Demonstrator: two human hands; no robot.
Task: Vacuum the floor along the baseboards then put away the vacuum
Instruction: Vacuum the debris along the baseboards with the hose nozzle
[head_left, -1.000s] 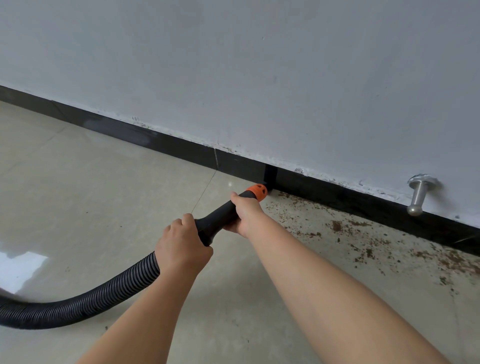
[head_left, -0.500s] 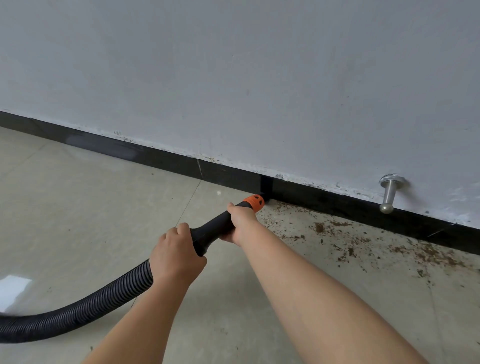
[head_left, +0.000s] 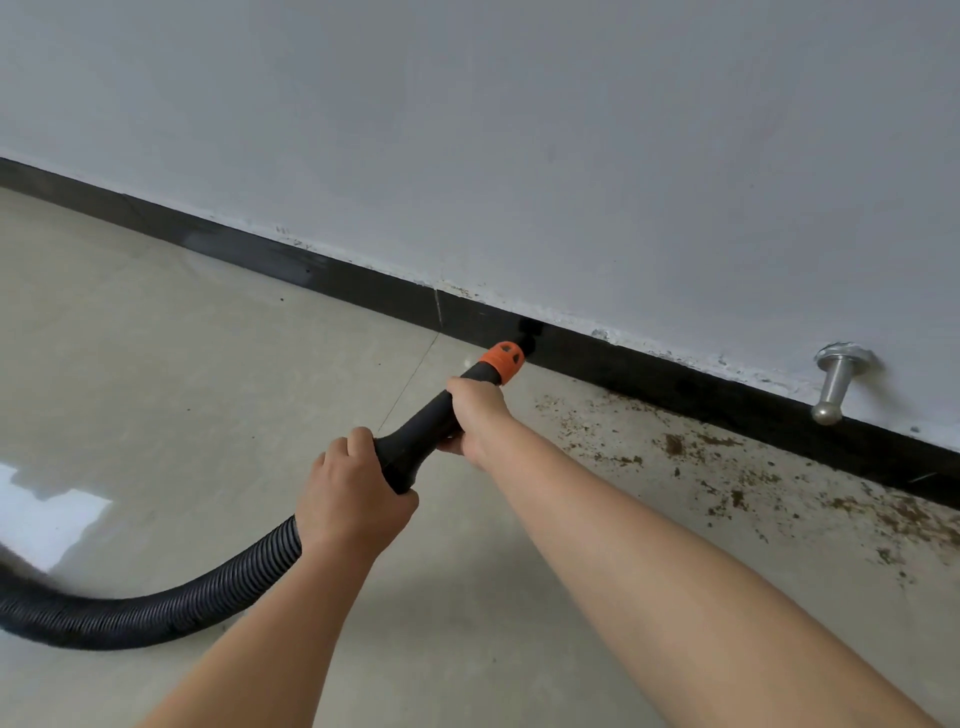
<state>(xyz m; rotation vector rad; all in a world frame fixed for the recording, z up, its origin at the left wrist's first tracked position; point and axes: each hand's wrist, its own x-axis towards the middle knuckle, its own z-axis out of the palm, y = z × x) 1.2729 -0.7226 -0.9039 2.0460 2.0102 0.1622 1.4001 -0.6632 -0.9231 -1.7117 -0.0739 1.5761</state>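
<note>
Closest in, two bare forearms reach forward over the pale tiled floor (head_left: 156, 364), and the ribbed black hose (head_left: 156, 608) loops in from the left edge, lying on the tiles. The left hand (head_left: 353, 499) has its fingers curled round the hose just where the ribbing meets the smooth black wand (head_left: 415, 441). Further up the wand, the right hand (head_left: 478, 415) is wrapped round it, fingers closed on the tube, just short of the orange collar (head_left: 503, 362). Beyond the collar the nozzle tip runs into the black baseboard (head_left: 311, 270) and melts into it; whether it actually touches I can't make out. Now the score: left of the nozzle the floor along the baseboard looks pretty clean, barely a speck. To the right it's another story, with brown debris (head_left: 701, 457) scattered in a band along the skirting, thickening toward the right edge of view. A silver doorstop (head_left: 834, 384) sticks out of the grey wall (head_left: 519, 130) right above that dirty stretch, so the wand will likely have to work underneath it. By my reckoning the vacuuming is mid-run with the messier part still to go, and putting the vacuum away hasn't begun; the machine itself is out of sight
</note>
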